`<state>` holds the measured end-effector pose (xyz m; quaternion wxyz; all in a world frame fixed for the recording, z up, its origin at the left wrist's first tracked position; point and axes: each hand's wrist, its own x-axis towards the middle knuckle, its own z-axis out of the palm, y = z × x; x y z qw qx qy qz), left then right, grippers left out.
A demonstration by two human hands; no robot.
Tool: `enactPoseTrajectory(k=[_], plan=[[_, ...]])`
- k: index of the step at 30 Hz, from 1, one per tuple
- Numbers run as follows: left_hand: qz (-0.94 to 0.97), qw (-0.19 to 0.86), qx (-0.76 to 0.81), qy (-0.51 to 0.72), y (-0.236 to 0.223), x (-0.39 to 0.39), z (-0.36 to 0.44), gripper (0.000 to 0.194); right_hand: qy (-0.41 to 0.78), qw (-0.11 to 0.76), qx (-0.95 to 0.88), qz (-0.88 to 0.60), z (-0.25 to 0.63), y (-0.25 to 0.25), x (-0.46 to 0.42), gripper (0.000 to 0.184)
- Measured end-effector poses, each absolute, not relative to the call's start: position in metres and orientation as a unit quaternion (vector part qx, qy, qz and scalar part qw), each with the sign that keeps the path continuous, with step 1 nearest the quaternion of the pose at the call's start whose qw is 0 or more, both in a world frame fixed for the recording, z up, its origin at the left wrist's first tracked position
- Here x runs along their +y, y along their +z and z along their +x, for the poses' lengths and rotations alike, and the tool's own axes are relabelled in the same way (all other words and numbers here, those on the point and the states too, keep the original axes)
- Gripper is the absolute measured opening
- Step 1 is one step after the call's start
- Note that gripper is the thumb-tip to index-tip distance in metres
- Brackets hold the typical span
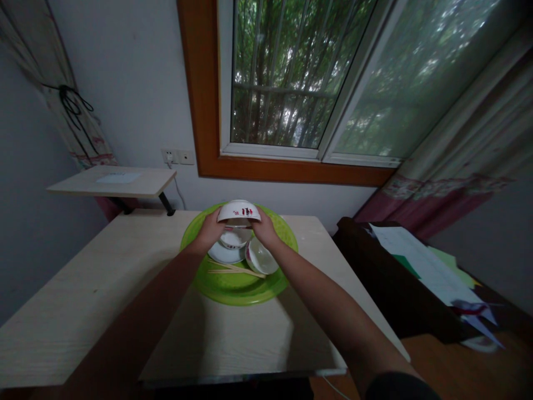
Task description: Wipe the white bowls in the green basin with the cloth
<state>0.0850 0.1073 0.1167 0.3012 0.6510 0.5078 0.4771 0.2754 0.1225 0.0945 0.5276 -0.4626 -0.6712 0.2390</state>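
Both of my hands grip a white bowl (238,210) with a red and black print, tilted over a round green tray (245,294). My left hand (211,226) is closed on its left side and my right hand (265,226) on its right; some fingers are hidden. Under it, a second white bowl (235,238) sits on a white plate (227,255). To the right, another bowl (263,259) leans with its inside facing me. Pale chopsticks (233,269) lie across the tray in front of the plate.
A pale wooden table (104,311) carries the tray. At the back left is a small raised shelf (120,180) with a paper sheet on it. Behind are a wall socket (170,156) and a window. A dark brown piece of furniture (375,272) with papers stands to the right.
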Motion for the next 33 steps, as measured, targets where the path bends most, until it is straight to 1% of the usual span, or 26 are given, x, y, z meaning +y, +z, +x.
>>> enactPoseTrajectory(k=[3, 6, 9, 11, 14, 17, 20, 23, 28, 31, 33], plan=[[0.661, 0.277, 0.499, 0.486, 0.115, 0.109, 0.083, 0.049, 0.185, 0.506, -0.698, -0.471, 0.279, 0.1, 0.119, 0.034], [0.69, 0.217, 0.511, 0.464, 0.114, 0.11, 0.08, 0.055, 0.113, 0.472, -0.734, -0.475, 0.282, 0.108, 0.113, 0.043], [0.709, 0.154, 0.543, 0.423, 0.116, 0.107, 0.079, 0.053, 0.029, 0.439, -0.772, -0.458, 0.282, 0.115, 0.106, 0.054], [0.713, 0.123, 0.568, 0.392, 0.119, 0.104, 0.079, 0.051, -0.022, 0.409, -0.799, -0.44, 0.28, 0.119, 0.101, 0.058], [0.717, 0.093, 0.594, 0.354, 0.123, 0.1, 0.08, 0.05, -0.083, 0.361, -0.826, -0.424, 0.275, 0.123, 0.094, 0.06], [0.718, 0.08, 0.606, 0.333, 0.125, 0.099, 0.081, 0.048, -0.113, 0.328, -0.841, -0.414, 0.27, 0.126, 0.089, 0.058], [0.713, 0.081, 0.613, 0.33, 0.125, 0.099, 0.082, 0.042, -0.115, 0.32, -0.849, -0.405, 0.267, 0.128, 0.086, 0.054], [0.713, 0.079, 0.601, 0.352, 0.125, 0.098, 0.082, 0.045, -0.095, 0.34, -0.835, -0.421, 0.267, 0.129, 0.086, 0.054], [0.727, 0.085, 0.548, 0.405, 0.124, 0.098, 0.081, 0.054, 0.003, 0.391, -0.772, -0.501, 0.272, 0.123, 0.094, 0.058], [0.732, 0.091, 0.539, 0.407, 0.125, 0.1, 0.081, 0.059, 0.063, 0.429, -0.74, -0.513, 0.277, 0.115, 0.103, 0.054], [0.725, 0.105, 0.539, 0.415, 0.126, 0.101, 0.081, 0.056, 0.099, 0.452, -0.727, -0.507, 0.28, 0.11, 0.109, 0.048]])
